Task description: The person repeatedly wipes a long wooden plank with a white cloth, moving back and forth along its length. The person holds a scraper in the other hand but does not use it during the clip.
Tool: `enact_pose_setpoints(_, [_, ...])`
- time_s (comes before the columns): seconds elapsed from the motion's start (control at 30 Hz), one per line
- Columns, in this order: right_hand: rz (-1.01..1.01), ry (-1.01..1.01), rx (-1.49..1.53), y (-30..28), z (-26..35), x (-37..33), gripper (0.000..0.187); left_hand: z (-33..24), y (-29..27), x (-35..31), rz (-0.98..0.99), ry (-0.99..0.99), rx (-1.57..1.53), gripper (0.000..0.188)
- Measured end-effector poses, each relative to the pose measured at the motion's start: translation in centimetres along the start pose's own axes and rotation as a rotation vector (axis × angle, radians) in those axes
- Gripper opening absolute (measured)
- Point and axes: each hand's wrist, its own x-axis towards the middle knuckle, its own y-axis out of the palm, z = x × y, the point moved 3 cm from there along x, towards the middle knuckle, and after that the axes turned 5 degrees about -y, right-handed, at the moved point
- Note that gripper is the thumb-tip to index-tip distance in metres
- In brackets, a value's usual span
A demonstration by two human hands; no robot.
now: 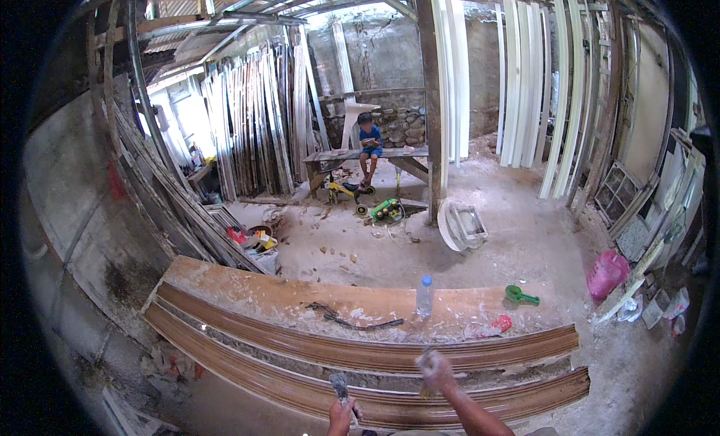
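My left hand is at the lower edge, closed around a short flat tool with a grey-white caked head. It may be a scraper or a brush. My right hand is closed and slightly smeared by motion over the gap between two long brown moulded boards, the far one and the near one. Something pale and brownish shows at its fingers, too blurred to name. Both boards run left to right with ridged lengthwise profiles.
Beyond the boards, a plaster-spattered wooden bench top carries a water bottle, a green scoop, a red crumpled piece and a dark strip. Farther back, a person sits on a bench near a green toy.
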Motion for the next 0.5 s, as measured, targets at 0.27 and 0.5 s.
enact_pose_setpoints(0.27, [0.915,-0.448,0.036,6.7,7.8,-3.5,0.024,-9.0,5.1,-4.8,0.127,0.198,0.264,0.028])
enact_pose_setpoints(0.5, [0.901,-0.485,0.237,4.9,12.2,-3.8,0.024,-9.3,7.1,-5.3,0.281,0.146,0.508,0.028])
